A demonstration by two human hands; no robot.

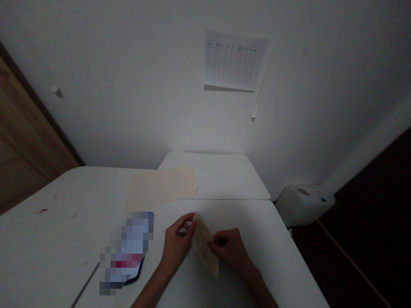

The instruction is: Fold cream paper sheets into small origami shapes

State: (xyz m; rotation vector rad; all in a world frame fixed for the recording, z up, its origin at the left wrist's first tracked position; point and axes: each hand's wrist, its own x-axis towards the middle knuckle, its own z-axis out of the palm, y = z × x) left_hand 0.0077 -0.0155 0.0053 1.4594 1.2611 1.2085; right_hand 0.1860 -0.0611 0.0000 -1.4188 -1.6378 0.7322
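Note:
Between my two hands is a small piece of beige paper (204, 246), tilted above the white table (237, 218). My left hand (180, 239) pinches its upper left corner between thumb and fingers. On the paper's right edge, my right hand (229, 246) closes with thumb and forefinger. The paper looks folded or creased, but its layers are hard to make out in the dim light. Beyond my left hand lie flat beige sheets (162, 186), slightly overlapping at their right end.
Left of my hands a phone (131, 248) lies on the table, its screen blurred out. A printed table sheet (233, 60) hangs on the wall. A white plastic jerrycan (302, 205) stands beyond the table's right edge. A wooden door (25, 137) is at far left.

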